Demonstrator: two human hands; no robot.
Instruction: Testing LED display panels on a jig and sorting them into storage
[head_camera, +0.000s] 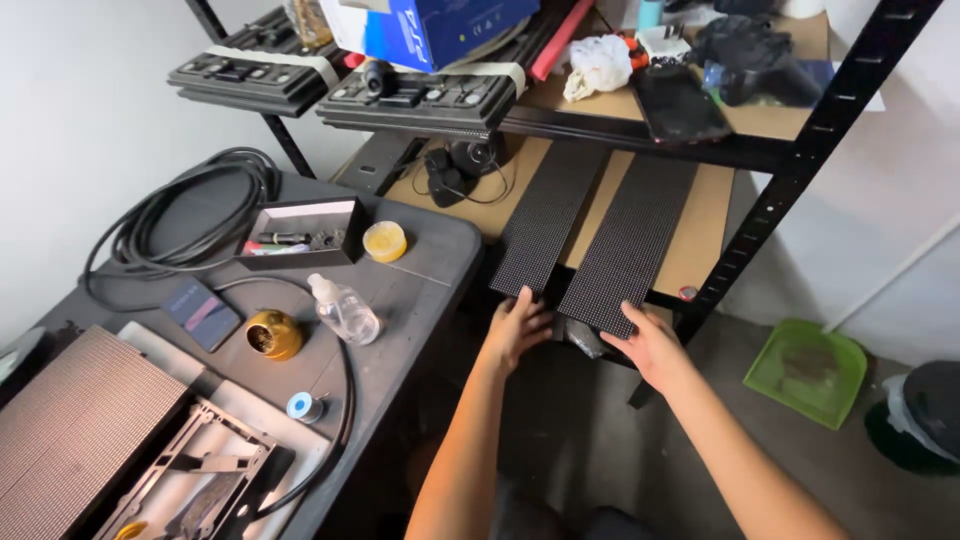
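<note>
Head view. Your left hand (517, 325) rests with its fingers spread on the near end of the left dark dotted rectangular panel (548, 222). This panel lies lengthwise on the lower brown shelf board (708, 225) of the black metal rack (790, 170). Your right hand (652, 345) is open, with its fingers against the near edge of the right dark dotted rectangular panel (630, 248). Neither hand is closed around a panel; whether the thumbs hook under the edges cannot be determined.

The two panels lie side by side with a narrow strip of board visible between them. Their near ends overhang the front edge of the shelf slightly. Both panels are fully supported by the shelf, and neither is lifted. Judged from this position, the handling of the panels is at the contact stage only.

To your left, the grey work table (420, 270) carries a third dotted panel (75, 430), face up at the near corner. A metal frame (195, 480) lies beside it. Also on the table:

- a coil of black cable (180, 215);
- a small open black box (300, 232);
- a clear plastic bottle (343, 310);
- a round yellow tin (385, 241);
- a brass-coloured round holder (273, 334).

A green dustpan (808, 368) lies on the floor to your right.
</note>
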